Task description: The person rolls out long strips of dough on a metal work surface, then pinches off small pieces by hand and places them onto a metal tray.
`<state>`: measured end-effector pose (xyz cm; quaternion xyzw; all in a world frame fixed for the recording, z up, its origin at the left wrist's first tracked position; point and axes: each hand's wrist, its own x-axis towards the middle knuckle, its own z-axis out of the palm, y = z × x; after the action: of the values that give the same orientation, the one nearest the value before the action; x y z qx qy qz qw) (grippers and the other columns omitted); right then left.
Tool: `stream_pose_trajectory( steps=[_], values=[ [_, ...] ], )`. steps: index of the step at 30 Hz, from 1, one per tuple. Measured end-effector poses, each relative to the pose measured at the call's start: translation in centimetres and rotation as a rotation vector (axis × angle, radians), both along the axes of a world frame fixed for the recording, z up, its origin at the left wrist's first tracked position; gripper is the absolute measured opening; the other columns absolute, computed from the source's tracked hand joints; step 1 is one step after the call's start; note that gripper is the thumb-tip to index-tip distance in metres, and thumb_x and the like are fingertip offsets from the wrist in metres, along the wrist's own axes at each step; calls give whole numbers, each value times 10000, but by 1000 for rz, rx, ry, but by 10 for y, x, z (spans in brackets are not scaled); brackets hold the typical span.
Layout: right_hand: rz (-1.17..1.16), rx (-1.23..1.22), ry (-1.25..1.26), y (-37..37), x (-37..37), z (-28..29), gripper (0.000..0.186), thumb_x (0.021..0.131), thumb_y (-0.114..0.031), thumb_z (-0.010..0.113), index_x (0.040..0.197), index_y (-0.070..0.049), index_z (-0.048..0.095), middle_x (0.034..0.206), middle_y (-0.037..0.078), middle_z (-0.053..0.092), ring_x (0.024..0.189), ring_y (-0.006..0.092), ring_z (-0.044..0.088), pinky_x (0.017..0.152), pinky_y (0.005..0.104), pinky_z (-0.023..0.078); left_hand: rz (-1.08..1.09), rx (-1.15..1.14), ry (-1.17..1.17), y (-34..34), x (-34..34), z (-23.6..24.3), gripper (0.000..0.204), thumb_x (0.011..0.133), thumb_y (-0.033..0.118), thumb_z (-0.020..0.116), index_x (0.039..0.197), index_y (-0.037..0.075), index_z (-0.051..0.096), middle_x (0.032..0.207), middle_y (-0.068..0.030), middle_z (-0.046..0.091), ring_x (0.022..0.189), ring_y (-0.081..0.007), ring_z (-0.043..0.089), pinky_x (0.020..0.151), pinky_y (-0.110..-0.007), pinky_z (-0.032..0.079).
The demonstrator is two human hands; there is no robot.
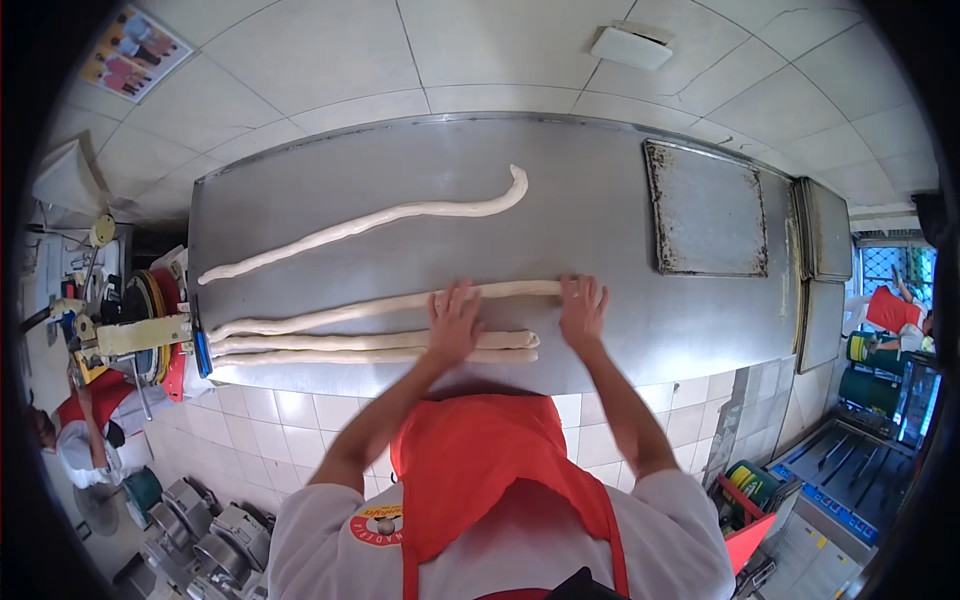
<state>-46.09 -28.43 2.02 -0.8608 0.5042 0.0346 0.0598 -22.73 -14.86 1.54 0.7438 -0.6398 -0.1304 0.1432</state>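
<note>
My left hand (pixel 452 322) rests palm down with spread fingers across a long pale dough rope (pixel 392 306) on the steel worktable (pixel 400 150). Near the right end of that same rope, my right hand (pixel 583 314) lies with its fingers apart over the dough. Closer to the table's near edge, two more ropes (pixel 300 343) (pixel 300 358) run side by side. A fourth rope (pixel 340 228), its right end curved upward, lies separately farther back.
A worn baking tray (pixel 707 207) is on the table's right side; more trays (pixel 823 230) are at its right end. Machinery (pixel 150 330) stands at the left. Co-workers in red aprons are at far left (pixel 90 440) and far right (pixel 890 310). Mixers (pixel 220 540) sit lower left.
</note>
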Motion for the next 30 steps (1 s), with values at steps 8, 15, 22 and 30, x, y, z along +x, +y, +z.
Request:
stream_pose_trajectory(
  steps=[8,15,22,30],
  values=[
    [36,237,-137,26,115,-24,635,978,-460,436,1536,-202,280,1610,164,150,1476,369,159,1157,626,68,173,160,-189,-60,14,-20,768,888,472,561,1540,182,273,1622,-142,121,1483,-429,60,1098,-705,67],
    [-170,-106,-186,-149,126,-20,745,967,-535,424,1553,-142,185,1611,164,135,1461,397,170,1174,581,117,425,-54,-203,-158,97,-14,797,912,561,514,1535,131,262,1608,-199,112,1474,-442,64,1107,-702,74],
    [22,48,-212,-26,22,-38,712,947,-511,475,1515,-113,312,1569,177,262,1436,381,258,1160,572,179,164,140,38,-8,65,-17,754,903,542,550,1524,191,306,1616,-172,98,1483,-397,104,1106,-704,89],
    [-166,-43,33,-49,2,-33,815,913,-599,464,1529,-100,276,1573,265,175,1468,396,171,1159,610,109,456,252,-284,-16,148,-19,761,942,582,443,1558,203,203,1625,-170,62,1496,-384,23,1121,-687,35]
  ],
)
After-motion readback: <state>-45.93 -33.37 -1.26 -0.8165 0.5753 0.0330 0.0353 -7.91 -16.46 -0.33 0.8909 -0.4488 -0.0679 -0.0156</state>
